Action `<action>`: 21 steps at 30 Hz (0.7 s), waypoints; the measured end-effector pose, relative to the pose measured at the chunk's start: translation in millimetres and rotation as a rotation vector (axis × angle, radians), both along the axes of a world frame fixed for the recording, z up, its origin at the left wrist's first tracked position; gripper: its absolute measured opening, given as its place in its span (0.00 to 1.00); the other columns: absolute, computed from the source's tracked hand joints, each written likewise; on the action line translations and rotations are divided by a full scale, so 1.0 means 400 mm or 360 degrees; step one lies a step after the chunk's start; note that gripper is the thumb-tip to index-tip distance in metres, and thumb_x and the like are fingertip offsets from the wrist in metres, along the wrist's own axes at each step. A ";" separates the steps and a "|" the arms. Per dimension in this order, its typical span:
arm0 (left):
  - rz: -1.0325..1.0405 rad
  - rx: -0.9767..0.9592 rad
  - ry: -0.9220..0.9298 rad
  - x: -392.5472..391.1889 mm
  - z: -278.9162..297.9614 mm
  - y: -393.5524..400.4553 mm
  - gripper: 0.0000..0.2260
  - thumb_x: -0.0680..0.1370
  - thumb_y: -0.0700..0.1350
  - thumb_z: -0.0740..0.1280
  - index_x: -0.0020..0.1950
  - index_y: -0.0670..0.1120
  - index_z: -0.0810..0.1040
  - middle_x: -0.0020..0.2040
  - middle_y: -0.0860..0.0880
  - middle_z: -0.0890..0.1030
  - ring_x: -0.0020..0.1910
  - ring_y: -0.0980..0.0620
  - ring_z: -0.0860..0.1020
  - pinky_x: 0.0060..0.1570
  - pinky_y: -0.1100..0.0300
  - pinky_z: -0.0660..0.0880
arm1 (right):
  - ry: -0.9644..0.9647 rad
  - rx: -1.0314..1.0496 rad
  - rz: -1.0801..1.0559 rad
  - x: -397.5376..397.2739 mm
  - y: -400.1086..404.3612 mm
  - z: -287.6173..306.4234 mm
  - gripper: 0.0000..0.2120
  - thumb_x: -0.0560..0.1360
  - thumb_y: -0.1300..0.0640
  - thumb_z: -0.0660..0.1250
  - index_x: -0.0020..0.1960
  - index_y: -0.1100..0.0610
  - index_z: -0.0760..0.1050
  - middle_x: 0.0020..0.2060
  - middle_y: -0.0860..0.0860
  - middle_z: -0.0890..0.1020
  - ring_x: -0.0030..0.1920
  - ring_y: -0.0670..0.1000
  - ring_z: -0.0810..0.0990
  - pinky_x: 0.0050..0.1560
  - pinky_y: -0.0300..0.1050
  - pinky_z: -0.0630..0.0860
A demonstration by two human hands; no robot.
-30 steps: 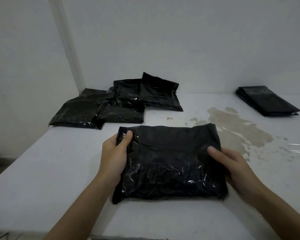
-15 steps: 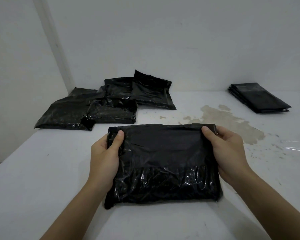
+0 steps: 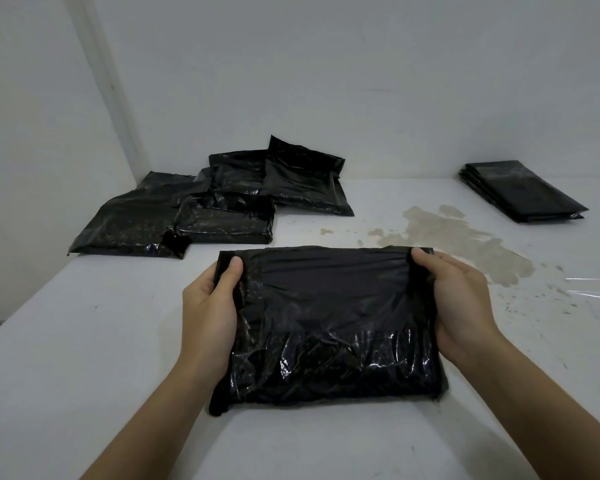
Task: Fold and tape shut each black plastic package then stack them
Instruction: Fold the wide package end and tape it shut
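Two hands grip package ends | long axis left-right | flat on table

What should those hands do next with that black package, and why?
Probably carry the package to the pile at far left. Both the left hand and the right hand grip its ends, and clear tape already glints across its folded front.

the package is black plastic film, crinkly and glossy on its near half, duller and smoother up top. the pile of packages beyond it has the same shiny wrinkled plastic. the counter is matt white with a brownish stain.
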State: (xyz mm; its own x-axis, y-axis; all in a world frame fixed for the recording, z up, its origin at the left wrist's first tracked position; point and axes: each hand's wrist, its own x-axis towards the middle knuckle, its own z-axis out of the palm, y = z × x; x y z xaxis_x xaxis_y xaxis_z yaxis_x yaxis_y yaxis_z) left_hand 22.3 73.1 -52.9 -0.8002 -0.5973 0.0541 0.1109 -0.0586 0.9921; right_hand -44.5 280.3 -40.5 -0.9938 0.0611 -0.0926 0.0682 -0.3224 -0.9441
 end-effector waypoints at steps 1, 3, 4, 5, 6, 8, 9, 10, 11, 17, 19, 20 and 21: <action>0.0006 0.0003 -0.0006 -0.001 0.000 0.000 0.12 0.80 0.46 0.62 0.44 0.41 0.81 0.40 0.48 0.84 0.41 0.50 0.82 0.43 0.59 0.75 | -0.0009 -0.0008 -0.0005 0.000 -0.001 0.001 0.09 0.76 0.61 0.66 0.38 0.59 0.80 0.31 0.52 0.84 0.32 0.49 0.83 0.30 0.40 0.78; 0.0027 0.0006 -0.0023 -0.002 -0.001 -0.001 0.16 0.80 0.48 0.61 0.47 0.36 0.78 0.40 0.44 0.80 0.41 0.47 0.78 0.44 0.54 0.73 | -0.0017 -0.0004 -0.0018 -0.001 -0.002 0.001 0.10 0.77 0.60 0.65 0.39 0.60 0.81 0.32 0.52 0.84 0.32 0.49 0.83 0.30 0.40 0.78; 0.0046 0.0004 -0.0030 -0.002 -0.001 -0.001 0.17 0.80 0.49 0.60 0.47 0.35 0.78 0.40 0.43 0.80 0.40 0.48 0.77 0.43 0.55 0.73 | -0.0018 0.0005 -0.0024 -0.002 -0.002 0.001 0.10 0.77 0.60 0.64 0.40 0.60 0.81 0.32 0.52 0.84 0.33 0.49 0.83 0.30 0.40 0.79; 0.0061 0.0001 -0.0031 -0.001 -0.001 -0.002 0.18 0.81 0.49 0.60 0.47 0.35 0.78 0.39 0.43 0.80 0.40 0.48 0.77 0.43 0.55 0.73 | -0.0017 0.0014 -0.0029 -0.002 -0.002 0.000 0.11 0.77 0.59 0.64 0.39 0.60 0.81 0.32 0.52 0.84 0.33 0.49 0.84 0.30 0.41 0.79; 0.0068 -0.0005 -0.0031 0.000 0.000 -0.002 0.18 0.81 0.50 0.59 0.46 0.35 0.78 0.39 0.44 0.80 0.40 0.48 0.77 0.43 0.56 0.73 | -0.0017 0.0023 -0.0035 -0.003 -0.002 0.000 0.11 0.77 0.59 0.64 0.39 0.60 0.81 0.32 0.52 0.84 0.33 0.49 0.84 0.30 0.41 0.79; 0.0065 -0.0021 -0.0035 -0.001 0.000 -0.002 0.20 0.81 0.50 0.59 0.47 0.32 0.76 0.40 0.43 0.78 0.40 0.49 0.75 0.41 0.57 0.72 | -0.0021 0.0041 -0.0043 -0.005 -0.002 -0.001 0.12 0.77 0.58 0.64 0.38 0.60 0.81 0.33 0.52 0.84 0.34 0.49 0.84 0.31 0.41 0.79; 0.0068 -0.0029 -0.0036 -0.001 0.000 -0.002 0.20 0.81 0.50 0.59 0.47 0.32 0.75 0.40 0.43 0.77 0.39 0.49 0.74 0.40 0.58 0.70 | -0.0023 0.0049 -0.0045 -0.005 -0.003 -0.002 0.12 0.77 0.58 0.65 0.38 0.60 0.81 0.34 0.53 0.84 0.35 0.50 0.84 0.31 0.41 0.79; 0.0077 -0.0035 -0.0038 -0.002 0.000 -0.003 0.21 0.81 0.50 0.58 0.46 0.31 0.74 0.40 0.44 0.76 0.39 0.50 0.73 0.38 0.59 0.69 | -0.0022 0.0055 -0.0046 -0.006 -0.003 -0.002 0.12 0.77 0.58 0.64 0.38 0.60 0.81 0.34 0.53 0.84 0.35 0.50 0.84 0.32 0.41 0.79; 0.0083 -0.0038 -0.0038 -0.003 -0.002 -0.004 0.21 0.81 0.50 0.58 0.45 0.31 0.73 0.40 0.45 0.75 0.39 0.50 0.72 0.38 0.59 0.68 | -0.0018 0.0059 -0.0042 -0.006 -0.004 -0.002 0.12 0.77 0.59 0.64 0.38 0.60 0.81 0.35 0.53 0.84 0.35 0.50 0.84 0.32 0.41 0.79; 0.0100 -0.0016 -0.0016 -0.004 -0.005 -0.004 0.19 0.81 0.48 0.59 0.46 0.32 0.75 0.39 0.44 0.79 0.39 0.51 0.76 0.41 0.60 0.72 | -0.0006 0.0069 -0.0022 -0.002 -0.006 -0.001 0.12 0.78 0.60 0.63 0.39 0.60 0.80 0.32 0.52 0.84 0.33 0.49 0.84 0.31 0.41 0.79; 0.0109 -0.0036 -0.0023 -0.005 -0.007 -0.004 0.18 0.81 0.47 0.58 0.46 0.32 0.75 0.38 0.45 0.79 0.39 0.52 0.76 0.40 0.61 0.72 | -0.0003 0.0066 -0.0017 -0.002 -0.006 -0.001 0.12 0.78 0.60 0.62 0.38 0.60 0.80 0.31 0.51 0.84 0.33 0.48 0.83 0.31 0.40 0.79; 0.0114 -0.0045 -0.0029 -0.005 -0.009 -0.005 0.18 0.81 0.47 0.58 0.46 0.31 0.75 0.38 0.45 0.79 0.39 0.52 0.76 0.39 0.62 0.72 | 0.0000 0.0060 -0.0015 0.000 -0.006 -0.001 0.13 0.78 0.61 0.62 0.38 0.59 0.80 0.30 0.51 0.84 0.32 0.48 0.83 0.30 0.40 0.79; 0.0119 -0.0049 -0.0036 -0.005 -0.011 -0.005 0.18 0.81 0.47 0.58 0.46 0.31 0.75 0.39 0.45 0.79 0.39 0.52 0.76 0.39 0.62 0.72 | 0.0004 0.0052 -0.0012 0.001 -0.007 0.000 0.13 0.78 0.61 0.62 0.37 0.59 0.80 0.29 0.50 0.83 0.31 0.48 0.83 0.30 0.39 0.78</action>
State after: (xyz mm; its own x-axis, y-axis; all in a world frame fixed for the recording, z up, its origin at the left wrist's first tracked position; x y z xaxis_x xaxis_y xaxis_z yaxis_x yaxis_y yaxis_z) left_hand 20.2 71.0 -57.2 -0.7545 -0.6539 0.0557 0.0914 -0.0206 0.9956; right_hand -44.1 277.5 -40.6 -0.9935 0.0715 -0.0880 0.0636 -0.2920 -0.9543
